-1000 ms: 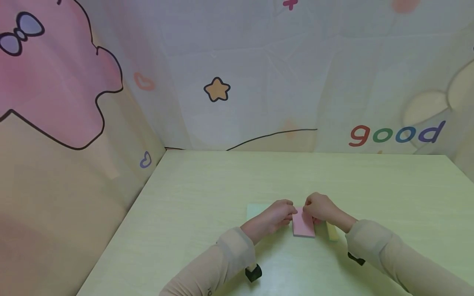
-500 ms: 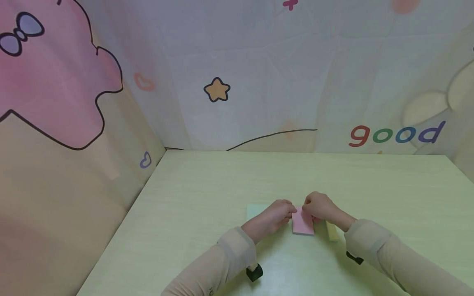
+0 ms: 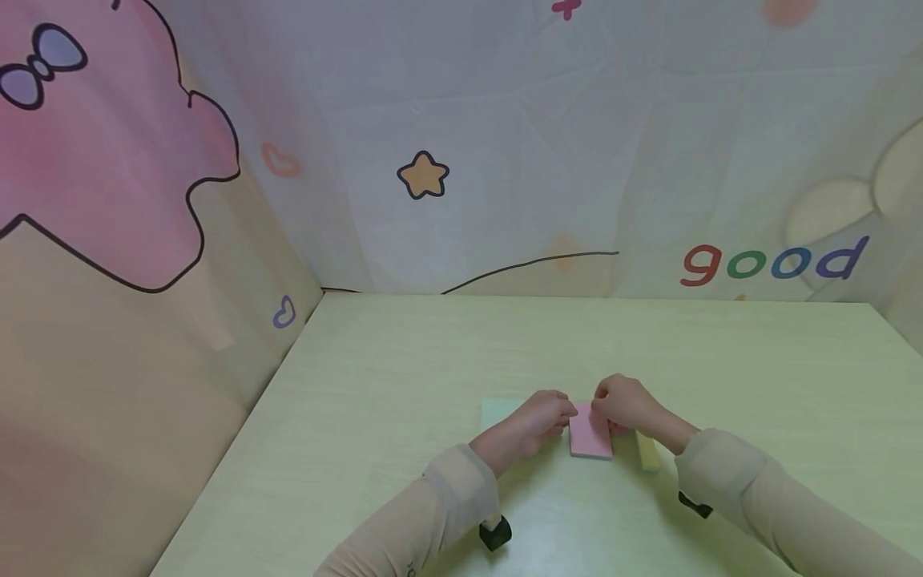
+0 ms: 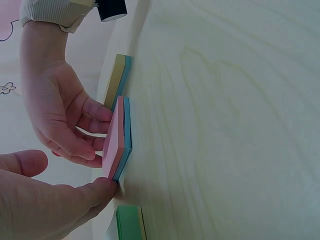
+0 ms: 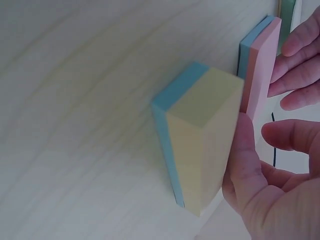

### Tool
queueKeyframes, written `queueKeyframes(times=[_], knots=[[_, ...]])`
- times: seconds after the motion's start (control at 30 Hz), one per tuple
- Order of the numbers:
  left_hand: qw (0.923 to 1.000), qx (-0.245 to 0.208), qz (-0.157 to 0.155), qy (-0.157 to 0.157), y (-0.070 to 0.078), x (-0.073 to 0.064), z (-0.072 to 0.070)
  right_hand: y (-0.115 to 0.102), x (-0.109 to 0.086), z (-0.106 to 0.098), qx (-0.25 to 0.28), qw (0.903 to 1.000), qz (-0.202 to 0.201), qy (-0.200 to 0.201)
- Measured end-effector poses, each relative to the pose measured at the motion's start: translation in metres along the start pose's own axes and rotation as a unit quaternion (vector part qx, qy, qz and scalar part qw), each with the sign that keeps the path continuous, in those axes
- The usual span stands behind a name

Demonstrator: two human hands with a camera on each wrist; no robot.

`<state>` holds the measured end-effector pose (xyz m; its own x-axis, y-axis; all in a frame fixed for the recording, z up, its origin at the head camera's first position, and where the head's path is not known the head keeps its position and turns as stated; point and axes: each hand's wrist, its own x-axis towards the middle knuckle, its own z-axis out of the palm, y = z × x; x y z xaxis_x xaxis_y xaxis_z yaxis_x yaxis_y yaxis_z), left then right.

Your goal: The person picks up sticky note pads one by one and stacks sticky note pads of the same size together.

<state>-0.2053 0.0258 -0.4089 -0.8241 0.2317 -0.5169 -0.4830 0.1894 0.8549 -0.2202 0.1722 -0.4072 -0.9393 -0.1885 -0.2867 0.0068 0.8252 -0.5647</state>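
Observation:
A pink sticky note pad lies over a blue layer on the table, between the two hands. My left hand touches its left side, the fingers fairly straight in the right wrist view. My right hand holds its right side with bent fingers; in the left wrist view, those fingertips meet the pink pad's edge. Beside the right hand is a thick yellow pad with a blue layer underneath. A green pad lies next to the left hand, which partly covers it in the head view.
The pale wood-grain table reaches back to a printed cloth with a star and the word "good". Another cloth side stands along the left table edge. Black wrist cameras hang under both cuffs.
Almost nothing differs. Both hands stay at the pink pad, which has shifted very slightly away from the person; the right hand moves only a little.

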Motion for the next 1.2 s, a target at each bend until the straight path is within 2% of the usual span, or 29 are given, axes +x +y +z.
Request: queueKeyframes(times=[0.33,0.6,0.8,1.07,1.2], knots=[[0.9998,-0.007,0.015,-0.012,-0.002,-0.003,0.001,0.002,-0.005,-0.001,0.014,0.9999,0.001,0.0],[0.9994,-0.001,0.032,-0.015,-0.005,-0.009,0.0,0.001,-0.013,-0.006,0.024,0.9989,-0.022,0.034],[0.9992,0.0,0.035,-0.019,-0.006,-0.01,-0.002,0.004,-0.015,-0.007,0.063,0.9974,-0.022,0.028],[0.9986,0.004,0.044,-0.028,-0.009,-0.011,-0.003,0.007,-0.018,-0.005,0.076,0.9962,-0.034,0.025],[0.9978,0.013,0.053,-0.037,-0.009,-0.015,-0.004,0.004,-0.026,-0.009,0.082,0.9948,-0.054,0.028]])
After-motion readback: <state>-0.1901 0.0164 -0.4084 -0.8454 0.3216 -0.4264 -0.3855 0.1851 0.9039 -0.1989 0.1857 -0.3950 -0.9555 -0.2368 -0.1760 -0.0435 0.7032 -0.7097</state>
